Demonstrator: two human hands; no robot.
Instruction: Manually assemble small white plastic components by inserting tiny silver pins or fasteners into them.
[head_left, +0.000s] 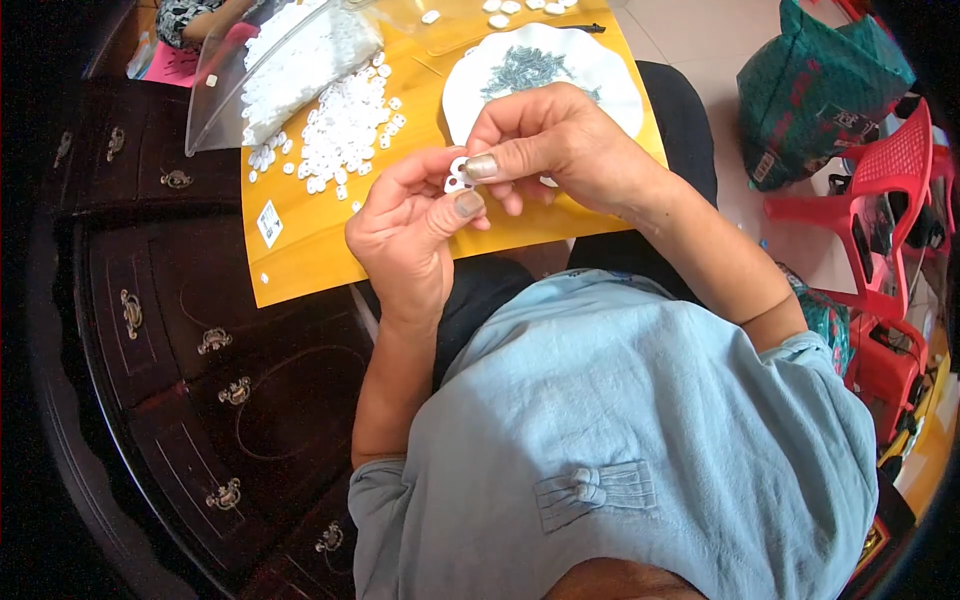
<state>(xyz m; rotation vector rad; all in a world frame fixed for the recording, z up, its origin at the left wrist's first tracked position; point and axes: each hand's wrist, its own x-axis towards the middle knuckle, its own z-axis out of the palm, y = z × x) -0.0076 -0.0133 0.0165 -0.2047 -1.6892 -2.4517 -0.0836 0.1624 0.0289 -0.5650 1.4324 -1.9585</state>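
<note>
Between my two hands, above the near part of the yellow table (300, 262), is a small white plastic piece (455, 184) with dark holes. My left hand (412, 215) pinches its lower side between thumb and fingers. From the right, my right hand (545, 140) presses thumb and fingertips on the piece's upper side; those fingertips are partly hidden. Behind the right hand lies a white scalloped plate (618, 90) bearing a heap of small dark grey slivers (525, 70). Left of the plate spreads a pile of similar white pieces (345, 130).
A clear plastic bag (225, 85) full of white pieces lies at the far left, near another person's arm (205, 25). Dark wooden drawers (200, 340) stand along the left. To the right are a red plastic chair (890, 165) and a green bag (815, 95).
</note>
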